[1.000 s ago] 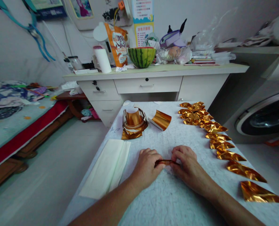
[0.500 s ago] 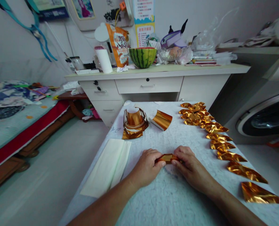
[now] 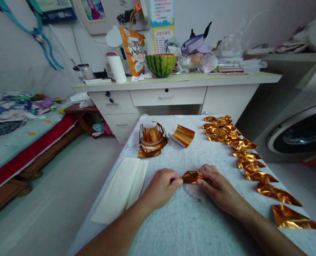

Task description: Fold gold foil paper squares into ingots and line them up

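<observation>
Both my hands pinch one small folded piece of gold foil paper point(image 3: 191, 177) just above the cloth-covered table. My left hand point(image 3: 164, 185) grips its left end between thumb and forefinger. On its right end, the thumb and fingers of my right hand point(image 3: 217, 185) are closed, covering that end. Beyond my hands lie a curled stack of gold foil sheets point(image 3: 151, 137) and a single curved gold sheet point(image 3: 183, 136) with a white underside. To the right runs a row of several folded gold foil pieces point(image 3: 279, 193), pointed at their ends.
Pale folded paper point(image 3: 117, 190) lies at the table's left side. Behind stands a white desk point(image 3: 171, 96) bearing a cut watermelon point(image 3: 161, 65), an orange bag point(image 3: 133, 51) and a paper roll point(image 3: 117, 68). A washing machine point(image 3: 301, 117) is at right, a bed point(image 3: 32, 142) at left.
My left hand has shifted slightly left, toward the tip of the foil piece, so more of its folded middle shows. The right hand keeps its hold. The view has moved a little.
</observation>
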A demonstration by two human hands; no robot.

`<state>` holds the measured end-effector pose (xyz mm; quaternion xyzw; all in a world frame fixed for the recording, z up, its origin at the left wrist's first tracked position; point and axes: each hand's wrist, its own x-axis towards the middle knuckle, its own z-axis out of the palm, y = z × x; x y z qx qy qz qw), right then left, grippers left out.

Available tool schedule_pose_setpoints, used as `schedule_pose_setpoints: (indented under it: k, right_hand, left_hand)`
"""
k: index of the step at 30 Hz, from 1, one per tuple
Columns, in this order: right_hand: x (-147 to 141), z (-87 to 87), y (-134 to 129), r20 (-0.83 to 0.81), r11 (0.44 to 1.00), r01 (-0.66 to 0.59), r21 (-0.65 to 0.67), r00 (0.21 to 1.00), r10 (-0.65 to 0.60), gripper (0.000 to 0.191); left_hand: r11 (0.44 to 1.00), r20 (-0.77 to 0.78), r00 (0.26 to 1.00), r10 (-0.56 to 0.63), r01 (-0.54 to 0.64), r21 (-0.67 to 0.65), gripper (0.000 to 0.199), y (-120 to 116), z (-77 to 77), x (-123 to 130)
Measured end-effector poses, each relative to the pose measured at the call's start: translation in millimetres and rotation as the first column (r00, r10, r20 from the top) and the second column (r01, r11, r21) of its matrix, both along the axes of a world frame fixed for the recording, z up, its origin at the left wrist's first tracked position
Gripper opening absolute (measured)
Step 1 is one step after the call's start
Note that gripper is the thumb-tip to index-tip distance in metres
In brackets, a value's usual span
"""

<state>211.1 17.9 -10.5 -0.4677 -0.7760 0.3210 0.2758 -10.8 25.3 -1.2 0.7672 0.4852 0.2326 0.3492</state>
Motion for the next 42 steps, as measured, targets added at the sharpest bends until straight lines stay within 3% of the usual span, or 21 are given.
schedule_pose_setpoints:
  k: [10,15,22,32,42]
  right_hand:
    - [1,1.5,1,-0.026,1.000,-0.018,-0.021,1.000,0.017,0.027]
    - [1,4.8,-1,-0.023,1.000,-0.009,-0.025,1.000,0.008,0.026]
    - [-6,10.1,-6,-0.042,0.998,-0.052,-0.022,0.998,0.051,0.026]
    - [-9,9.9,-7,-0.154,0.999,-0.035,-0.033,0.988,0.030,0.028]
    - [-12,12.8,-10,-0.172,0.998,-0.048,-0.050,0.984,0.039,0.029]
  left_hand:
    - [0.995,-0.006,0.996,-0.092,0.092,0.024,0.024,-2,3.4,-2]
    - [0.998,0.059,0.998,-0.029,0.026,0.057,0.016,-5,4.2,1]
    - [0.999,0.259,0.965,0.033,-0.026,-0.032,0.019,-8,2.3,10]
    - [0.999,0.307,0.950,0.049,-0.043,-0.027,0.012,-11,1.8,13]
    - [1.000,0.287,0.958,0.008,-0.008,0.002,0.018,-12,4.7,13]
